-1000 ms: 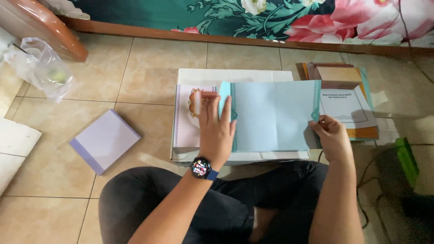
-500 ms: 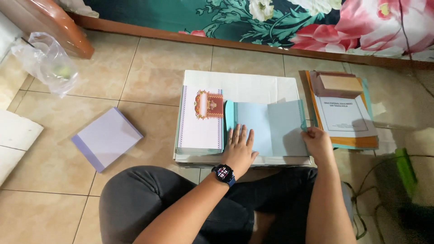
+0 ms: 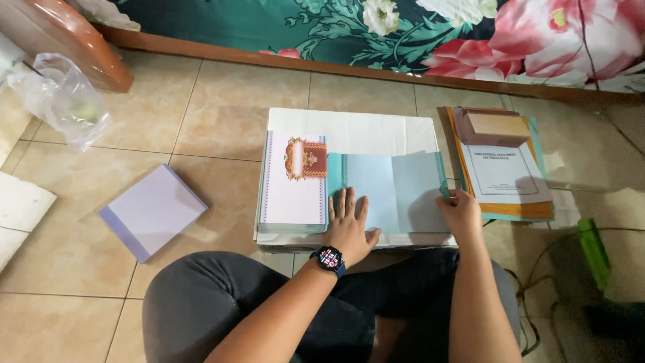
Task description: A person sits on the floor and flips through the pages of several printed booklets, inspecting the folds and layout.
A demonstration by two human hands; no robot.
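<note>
Left hand [image 3: 351, 223] flat with fingers spread on light blue folded card [image 3: 390, 191], right hand [image 3: 460, 212] pinching its right edge, stack of white printed cards [image 3: 293, 180] just left of left hand, white box [image 3: 353, 131] beneath, on tiled floor [image 3: 222, 107]

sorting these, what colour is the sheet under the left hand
Light blue sheet, under the left hand; head view.

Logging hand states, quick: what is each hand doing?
Left hand: open, flat on the light blue folded card.
Right hand: closed, pinching that card's right edge.
</note>
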